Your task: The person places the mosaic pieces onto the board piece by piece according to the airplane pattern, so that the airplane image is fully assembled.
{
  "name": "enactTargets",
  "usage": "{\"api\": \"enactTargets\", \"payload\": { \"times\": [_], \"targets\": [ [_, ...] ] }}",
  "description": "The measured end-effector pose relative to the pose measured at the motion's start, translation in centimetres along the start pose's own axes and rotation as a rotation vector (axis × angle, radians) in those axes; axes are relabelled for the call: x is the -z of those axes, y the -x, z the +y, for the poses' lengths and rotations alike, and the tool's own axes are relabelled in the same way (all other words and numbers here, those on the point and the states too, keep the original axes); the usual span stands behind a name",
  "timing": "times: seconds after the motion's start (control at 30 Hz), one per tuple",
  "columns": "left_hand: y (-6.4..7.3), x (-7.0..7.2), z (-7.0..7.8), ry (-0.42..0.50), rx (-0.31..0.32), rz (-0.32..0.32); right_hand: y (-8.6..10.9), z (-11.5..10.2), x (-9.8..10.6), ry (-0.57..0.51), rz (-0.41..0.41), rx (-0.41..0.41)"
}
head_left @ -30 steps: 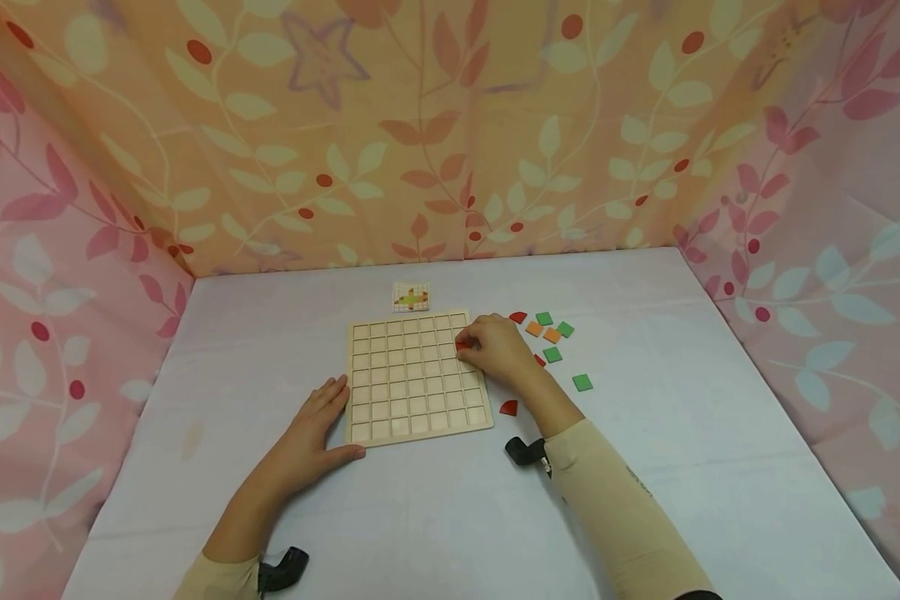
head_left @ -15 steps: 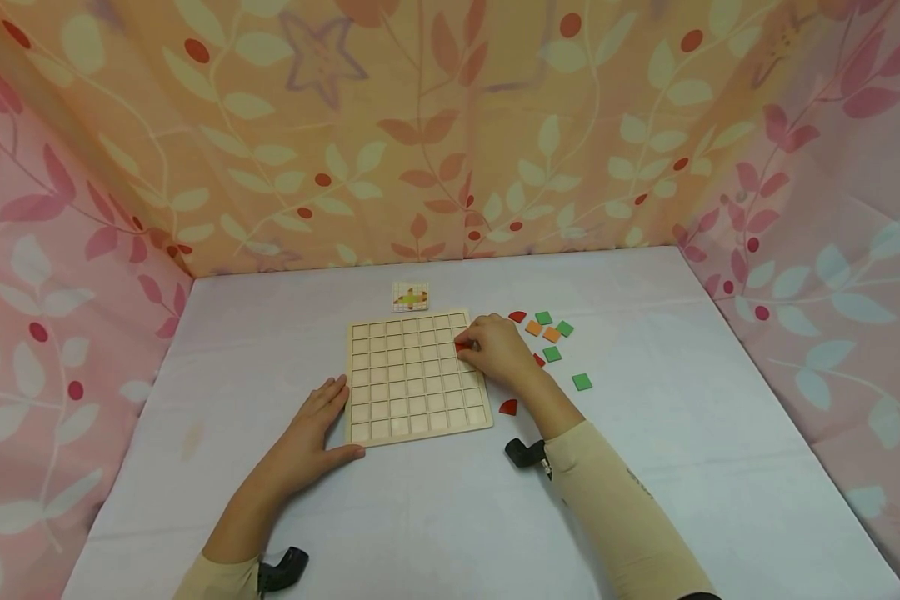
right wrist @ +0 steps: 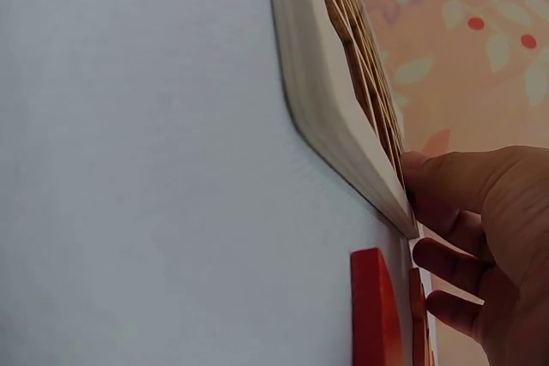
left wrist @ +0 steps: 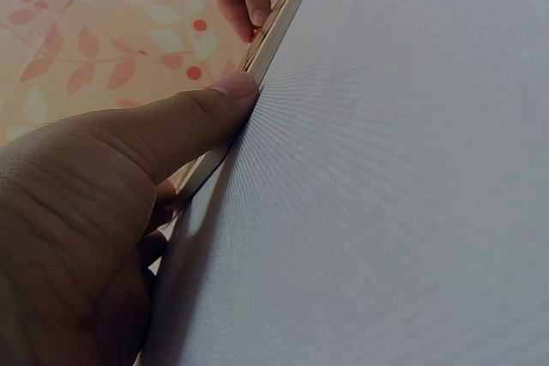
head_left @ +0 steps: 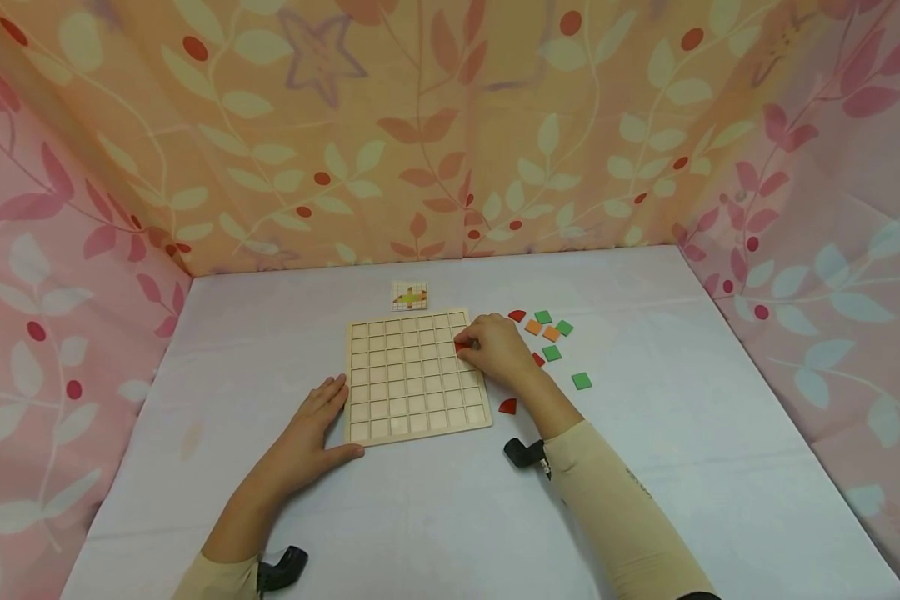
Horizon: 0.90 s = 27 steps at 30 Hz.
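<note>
A pale wooden board [head_left: 412,392] with a grid of square recesses lies on the white cloth. Along its left side rests my left hand [head_left: 311,433], fingers extended; in the left wrist view the straight thumb [left wrist: 197,122] touches the front edge. Over the right-hand column of the grid, my right hand [head_left: 495,346] pinches a small red tile [head_left: 461,346] between thumb and fingertips. Most of that tile is covered by the fingers, so its shape and whether it sits in a recess are hard to tell.
Right of the board lie loose red quarter-round tiles [head_left: 507,407], several green square tiles [head_left: 581,381] and two orange tiles [head_left: 551,334]. Behind the board is a small picture card [head_left: 409,296] with a coloured pattern on a grid. Patterned curtains [head_left: 450,133] enclose the table.
</note>
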<state>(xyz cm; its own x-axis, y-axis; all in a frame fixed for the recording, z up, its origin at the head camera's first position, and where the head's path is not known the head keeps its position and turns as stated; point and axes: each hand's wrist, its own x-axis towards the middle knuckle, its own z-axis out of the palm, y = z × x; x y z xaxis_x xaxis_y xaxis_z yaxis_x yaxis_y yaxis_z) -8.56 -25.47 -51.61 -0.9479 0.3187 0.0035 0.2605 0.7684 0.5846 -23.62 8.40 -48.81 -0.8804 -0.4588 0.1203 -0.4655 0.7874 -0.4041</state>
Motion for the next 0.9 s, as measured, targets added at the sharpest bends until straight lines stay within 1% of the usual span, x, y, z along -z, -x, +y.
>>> {"api": "enactTargets", "payload": {
  "times": [0.17,0.27,0.43,0.67,0.8,0.9],
  "targets": [
    [0.0,0.2,0.2,0.013,0.006,-0.004,0.2,-0.3,0.1,0.069,0.009,0.036],
    [0.1,0.2,0.3,0.014,0.005,-0.004,0.5,-0.5,0.5,0.074,-0.005,0.022],
    [0.1,0.3,0.3,0.013,0.010,-0.003,1.1,-0.8,1.2,0.018,-0.035,-0.027],
    [0.0,0.2,0.2,0.010,0.016,-0.006,1.7,-0.4,1.6,-0.087,-0.049,-0.105],
    [0.0,0.2,0.1,0.008,0.012,-0.006,1.8,-0.2,2.2,-0.132,-0.055,-0.124],
    [0.0,0.2,0.1,0.006,0.011,-0.001,1.8,-0.2,3.2,-0.146,-0.043,-0.108]
  ]
}}
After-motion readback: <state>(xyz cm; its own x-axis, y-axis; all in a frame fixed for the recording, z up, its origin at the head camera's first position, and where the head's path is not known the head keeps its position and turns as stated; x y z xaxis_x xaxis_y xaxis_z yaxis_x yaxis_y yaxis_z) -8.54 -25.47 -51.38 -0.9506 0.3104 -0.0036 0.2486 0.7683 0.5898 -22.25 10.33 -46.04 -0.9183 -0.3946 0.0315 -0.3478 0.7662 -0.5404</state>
